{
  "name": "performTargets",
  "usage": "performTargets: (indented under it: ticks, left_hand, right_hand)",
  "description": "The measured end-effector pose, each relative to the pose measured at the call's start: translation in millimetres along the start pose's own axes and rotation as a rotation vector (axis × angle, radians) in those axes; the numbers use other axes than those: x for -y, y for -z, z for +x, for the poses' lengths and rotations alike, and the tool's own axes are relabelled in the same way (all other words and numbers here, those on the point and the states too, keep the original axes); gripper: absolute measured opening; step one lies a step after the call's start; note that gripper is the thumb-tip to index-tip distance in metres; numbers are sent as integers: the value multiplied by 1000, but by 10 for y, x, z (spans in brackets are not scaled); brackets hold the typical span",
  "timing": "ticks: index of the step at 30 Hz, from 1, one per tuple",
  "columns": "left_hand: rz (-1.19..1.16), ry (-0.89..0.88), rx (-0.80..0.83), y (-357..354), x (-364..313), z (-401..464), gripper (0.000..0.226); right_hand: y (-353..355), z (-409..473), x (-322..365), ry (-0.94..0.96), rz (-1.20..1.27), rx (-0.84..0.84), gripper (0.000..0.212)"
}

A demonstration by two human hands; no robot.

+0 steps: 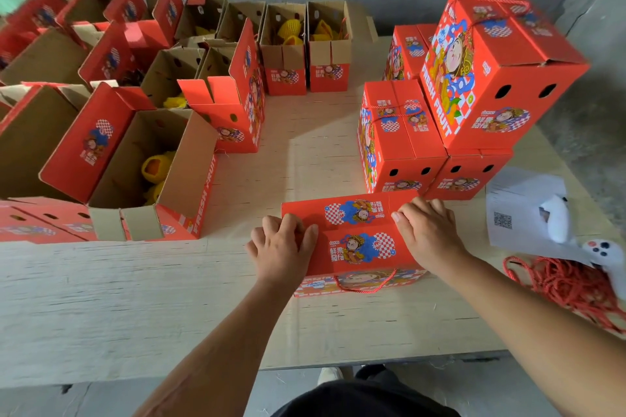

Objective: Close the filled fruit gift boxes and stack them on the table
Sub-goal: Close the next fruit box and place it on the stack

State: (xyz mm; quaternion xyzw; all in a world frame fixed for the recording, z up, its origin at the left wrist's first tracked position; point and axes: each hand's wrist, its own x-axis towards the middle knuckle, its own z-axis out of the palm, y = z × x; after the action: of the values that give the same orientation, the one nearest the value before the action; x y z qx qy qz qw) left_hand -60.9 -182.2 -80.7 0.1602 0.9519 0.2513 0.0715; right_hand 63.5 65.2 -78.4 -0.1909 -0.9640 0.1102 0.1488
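Left hand [283,247], right hand [427,230] press red box [359,247] lid flaps, fingers apparently flat, grasping nothing.

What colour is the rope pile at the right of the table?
Red; the rope pile shows in the head view.

- Pale plywood table [135,298].
- Open red cardboard fruit boxes [149,162] on its left and back.
- Closed red boxes [403,145] stacked right.
- White printed paper sheet [521,210] and red cord bundle [562,284] at the right edge.
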Motion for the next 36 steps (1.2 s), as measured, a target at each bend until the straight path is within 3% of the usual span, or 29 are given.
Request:
performTargets:
  ticks: [5,8,11,15,18,20,23,25,27,31,34,36]
  left_hand:
    - [162,-175,-47,-4,4,4,39]
    - [290,-282,-50,-24,-64,6,38]
    - [260,-336,19,16,-142,81,54]
    - [233,-523,194,170,-170,471,49]
    - [268,-481,459,226,-220,728,62]
    - [311,-431,468,198,-271,753,61]
    - [350,-333,395,147,-306,620,57]
    - [405,-234,384,85,-255,466,64]
    - [458,-156,352,0,-221,280,79]
    - [543,-121,330,-93,-271,-82,102]
    - [581,-117,377,-32,-388,-225,96]
    - [464,-131,472,-22,-432,-338,74]
  right_hand:
    - [13,38,17,-20,-18,7,40]
    - [24,152,88,-39,-121,94,33]
    - [29,199,231,-1,-189,159,36]
    - [-30,74,351,21,-143,33,26]
    - [-142,12,426,-102,-159,-88,28]
    - [-223,12,480,-160,-191,-181,26]
    - [-258,69,389,-100,-148,-307,17]
    - [-194,155,309,-155,-120,-335,36]
    - [-147,225,319,-343,-85,-291,64]
    - [-233,155,607,-814,333,-32,91]
    - [-263,90,731,-729,399,25,91]
    - [-221,189,735,-575,315,139,88]
